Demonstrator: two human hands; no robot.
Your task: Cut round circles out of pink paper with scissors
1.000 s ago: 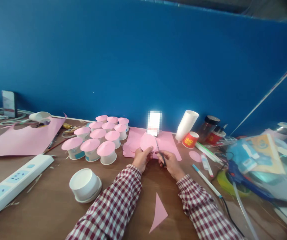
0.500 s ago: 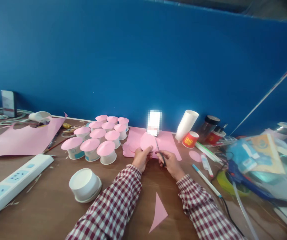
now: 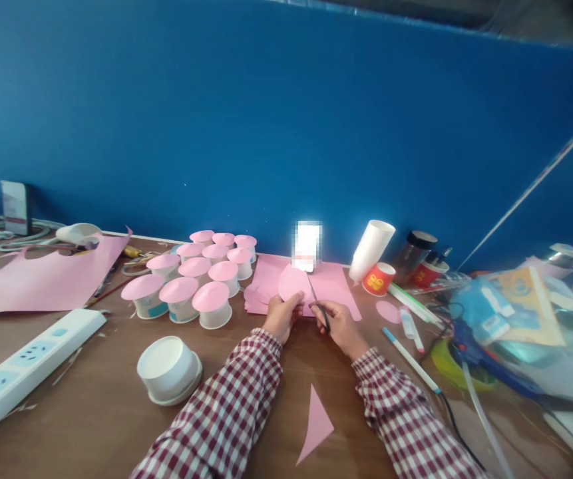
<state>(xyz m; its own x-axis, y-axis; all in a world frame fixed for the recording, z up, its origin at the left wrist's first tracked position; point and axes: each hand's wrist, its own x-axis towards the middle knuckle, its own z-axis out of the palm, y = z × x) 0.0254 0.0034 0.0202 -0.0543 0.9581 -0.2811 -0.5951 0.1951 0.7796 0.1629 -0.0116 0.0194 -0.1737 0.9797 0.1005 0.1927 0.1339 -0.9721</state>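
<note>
My left hand [image 3: 282, 318] pinches the lower edge of a rounded piece of pink paper [image 3: 293, 283]. My right hand [image 3: 340, 326] is closed around the dark handles of a pair of scissors [image 3: 313, 293], whose blades point up and away along the right edge of that piece. Beneath both lie larger pink sheets [image 3: 339, 286] on the brown table. A pointed pink offcut [image 3: 315, 426] rests between my forearms. To the left stand several white paper cups topped with pink discs [image 3: 211, 297].
A white tub [image 3: 164, 366] sits left of my left forearm, near a power strip [image 3: 31, 366]. Stacked white cups [image 3: 373, 246] lean beside a red cup [image 3: 379, 279]. At right are a marker [image 3: 410, 359], a glue gun [image 3: 490, 366] and plastic bags. A blue wall closes off the back.
The view has shifted very slightly. Both hands, the paper and the scissors keep nearly the same position.
</note>
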